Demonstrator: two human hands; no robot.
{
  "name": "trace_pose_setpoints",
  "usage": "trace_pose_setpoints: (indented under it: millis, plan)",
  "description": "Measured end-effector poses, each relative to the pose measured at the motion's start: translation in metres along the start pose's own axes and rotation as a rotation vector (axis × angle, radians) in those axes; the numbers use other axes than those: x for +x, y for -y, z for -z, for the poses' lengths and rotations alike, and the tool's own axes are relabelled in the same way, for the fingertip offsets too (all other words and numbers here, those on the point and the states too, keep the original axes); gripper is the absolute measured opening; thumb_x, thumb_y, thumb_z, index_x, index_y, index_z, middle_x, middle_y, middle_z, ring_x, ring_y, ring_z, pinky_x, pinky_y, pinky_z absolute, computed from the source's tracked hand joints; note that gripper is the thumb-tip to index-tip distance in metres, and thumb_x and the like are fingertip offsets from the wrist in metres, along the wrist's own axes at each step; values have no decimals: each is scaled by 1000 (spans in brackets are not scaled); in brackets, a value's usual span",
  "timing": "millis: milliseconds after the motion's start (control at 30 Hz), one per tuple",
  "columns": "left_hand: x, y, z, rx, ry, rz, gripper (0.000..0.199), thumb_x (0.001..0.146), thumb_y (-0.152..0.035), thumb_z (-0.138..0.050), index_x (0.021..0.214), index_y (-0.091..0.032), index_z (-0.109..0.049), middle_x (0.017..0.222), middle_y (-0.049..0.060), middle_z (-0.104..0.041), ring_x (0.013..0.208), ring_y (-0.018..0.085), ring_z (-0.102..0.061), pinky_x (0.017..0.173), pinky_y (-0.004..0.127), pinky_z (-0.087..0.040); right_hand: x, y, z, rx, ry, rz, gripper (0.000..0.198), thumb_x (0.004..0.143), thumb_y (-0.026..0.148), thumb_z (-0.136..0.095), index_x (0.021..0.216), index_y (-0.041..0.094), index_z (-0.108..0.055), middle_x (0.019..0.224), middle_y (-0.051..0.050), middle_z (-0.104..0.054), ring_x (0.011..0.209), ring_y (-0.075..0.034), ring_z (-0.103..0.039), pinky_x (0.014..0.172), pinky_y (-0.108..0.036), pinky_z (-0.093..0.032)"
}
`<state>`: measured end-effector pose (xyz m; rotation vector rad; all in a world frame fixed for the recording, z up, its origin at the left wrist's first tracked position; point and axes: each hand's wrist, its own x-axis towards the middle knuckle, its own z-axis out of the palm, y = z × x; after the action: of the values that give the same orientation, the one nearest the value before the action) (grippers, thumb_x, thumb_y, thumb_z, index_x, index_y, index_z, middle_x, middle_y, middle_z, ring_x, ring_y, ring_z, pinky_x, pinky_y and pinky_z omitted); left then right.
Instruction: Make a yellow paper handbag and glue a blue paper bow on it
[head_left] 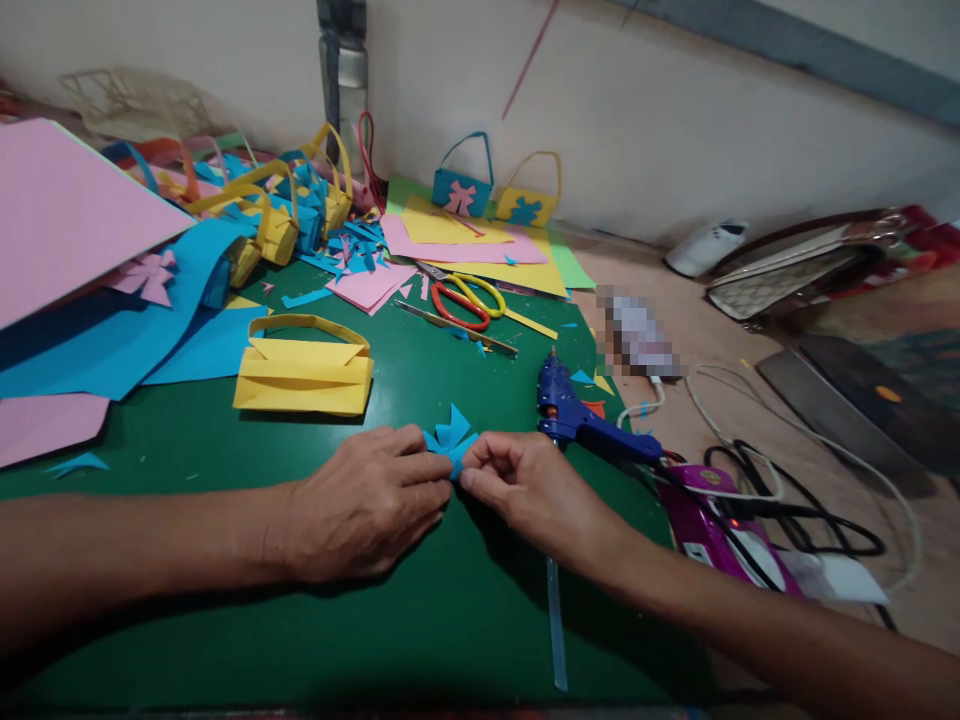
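Between my two hands, low over the green table (315,620), is a blue paper bow (453,432) with pointed ends sticking up. My left hand (367,500) is closed on its left side, palm down, fingers pressed together. At its right side my right hand (529,485) pinches the paper between thumb and fingers. The lower part of the bow is hidden by the fingers. Beyond my left hand stands a small yellow paper bag (304,375) with a handle. A blue glue gun (577,410) lies just past my right hand, its clear glue stick (555,630) pointing towards me.
Scissors (469,300) and tweezers (457,328) lie beyond the hands. Paper sheets (82,220) and a heap of small bags (277,230) fill the left. Two finished bags (463,190) lean at the wall. Cables and a magenta power strip (720,530) sit at right.
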<state>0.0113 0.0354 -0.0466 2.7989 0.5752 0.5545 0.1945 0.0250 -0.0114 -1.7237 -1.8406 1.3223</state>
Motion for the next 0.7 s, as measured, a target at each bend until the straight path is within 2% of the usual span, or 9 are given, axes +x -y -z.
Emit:
trace_pose_setpoints:
  millis: [133,267,700]
  plan:
    - [-1,1,-1,1,-55,-15,23,90,-21,-41,83,-15,-62,84,6,-62,71,18,-45,63,33,-38,1,-1,1,61,12,-30,15,72,16,-53,57,17,-50,46,9,-36,43,-6,-30,40,-18,-22]
    - [-1,0,-1,70,-132,34,23,89,-19,-42,83,-13,-64,84,9,-62,73,19,-47,63,33,-42,2,-4,2,-13,38,-23,18,71,16,-52,54,17,-48,46,8,-36,43,-6,-29,39,-18,-21]
    - [0,0,-3,126,-85,29,24,89,-22,-42,85,-13,-64,86,9,-62,73,20,-48,64,36,-44,5,4,3,-240,52,-36,23,70,14,-47,48,18,-40,46,6,-32,44,-7,-29,37,-20,-16]
